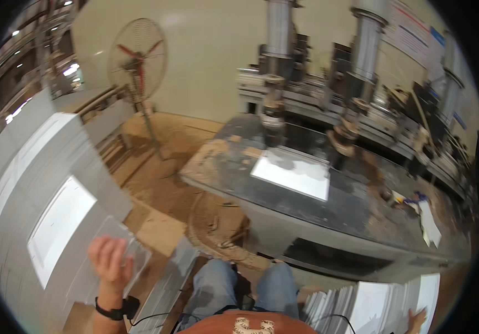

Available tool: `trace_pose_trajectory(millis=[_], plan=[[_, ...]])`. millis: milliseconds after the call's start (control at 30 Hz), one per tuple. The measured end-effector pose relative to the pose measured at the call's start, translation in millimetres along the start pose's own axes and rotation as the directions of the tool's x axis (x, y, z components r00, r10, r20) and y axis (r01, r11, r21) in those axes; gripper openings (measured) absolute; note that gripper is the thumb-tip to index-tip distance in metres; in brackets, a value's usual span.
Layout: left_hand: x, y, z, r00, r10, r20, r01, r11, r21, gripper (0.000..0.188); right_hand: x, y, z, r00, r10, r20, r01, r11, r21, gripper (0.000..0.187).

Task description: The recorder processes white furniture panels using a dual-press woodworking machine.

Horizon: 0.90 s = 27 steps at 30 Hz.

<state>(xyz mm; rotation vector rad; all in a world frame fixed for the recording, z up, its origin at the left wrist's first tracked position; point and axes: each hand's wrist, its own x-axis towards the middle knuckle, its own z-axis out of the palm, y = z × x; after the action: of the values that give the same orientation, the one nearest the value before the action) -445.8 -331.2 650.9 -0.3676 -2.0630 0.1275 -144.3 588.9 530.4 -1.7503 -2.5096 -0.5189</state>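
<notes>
My left hand (110,261) hovers at the lower left, fingers loosely bent and thumb apart, with nothing in it. Behind it rise tall stacks of grey-white panels (92,167), and one white panel (61,228) lies on top of them. My right hand (416,320), partly cut off at the lower right, rests its spread fingers against the face of an outer white panel (428,298). That panel leans at the end of a row of upright white panels (370,300). Another white panel (290,173) lies flat on the dark machine table, below the spindles.
The machine table (217,167) curves across the front, under several vertical spindle units (344,139). A rag (430,225) and small tools lie at its right. A caged floor fan (139,61) stands back left. Dust and scraps cover the floor (161,136).
</notes>
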Motion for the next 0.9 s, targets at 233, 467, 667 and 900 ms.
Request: trace_pose_trajectory(millis=[233, 467, 667, 900], plan=[[114.4, 169.3, 225.7, 0.955, 0.29, 0.067, -0.163, 0.699, -0.696, 0.033, -139.9, -35.7, -44.9, 0.989, 0.15, -0.015, -0.145, 0.976, 0.163, 0.069], [120.2, 258.3, 374.9, 0.904, 0.198, 0.378, 0.084, 0.786, -0.612, 0.074, -174.1, -207.1, -172.6, 0.71, -0.378, -0.594, 0.58, 0.792, 0.19, 0.05], [89.1, 230.0, 281.6, 0.861, 0.395, 0.319, 0.007, 0.619, -0.785, 0.053, -153.6, -368.4, -236.3, 0.41, -0.569, -0.713, 0.911, 0.222, 0.347, 0.043], [39.2, 107.6, 138.7, 0.814, 0.573, 0.099, -0.424, 0.701, -0.574, 0.037, -144.0, -545.2, -204.4, 0.236, -0.706, -0.668, 0.971, 0.145, 0.189, 0.038]])
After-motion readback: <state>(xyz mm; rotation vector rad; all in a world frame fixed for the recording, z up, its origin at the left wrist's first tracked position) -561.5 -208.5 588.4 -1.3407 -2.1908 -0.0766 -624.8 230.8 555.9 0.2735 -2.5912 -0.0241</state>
